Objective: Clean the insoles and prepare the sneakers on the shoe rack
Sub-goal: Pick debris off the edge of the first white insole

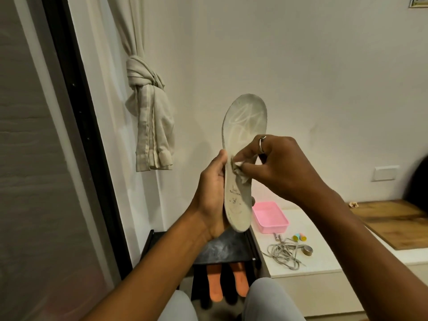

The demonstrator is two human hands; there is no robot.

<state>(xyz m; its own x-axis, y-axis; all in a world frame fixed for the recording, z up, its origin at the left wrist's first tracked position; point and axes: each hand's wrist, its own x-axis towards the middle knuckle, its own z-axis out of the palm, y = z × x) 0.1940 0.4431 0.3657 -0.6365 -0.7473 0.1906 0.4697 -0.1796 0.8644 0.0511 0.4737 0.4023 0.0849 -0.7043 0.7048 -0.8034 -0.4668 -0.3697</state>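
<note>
Below, orange insoles (pixel 215 286) on rack (pixel 222 251); pink tray (pixel 271 224) beside laces (pixel 283 253).

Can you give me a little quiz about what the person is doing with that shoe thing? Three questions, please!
1. True or false: the left hand holds the white insole upright by its lower half.
2. What does the right hand pinch against the insole?
A. a brush
B. a crumpled white wipe
C. a sponge
3. Fill in the gap: the tray behind the tangled shoelaces is ____.

Key: 1 true; 2 B; 3 pink.
</note>
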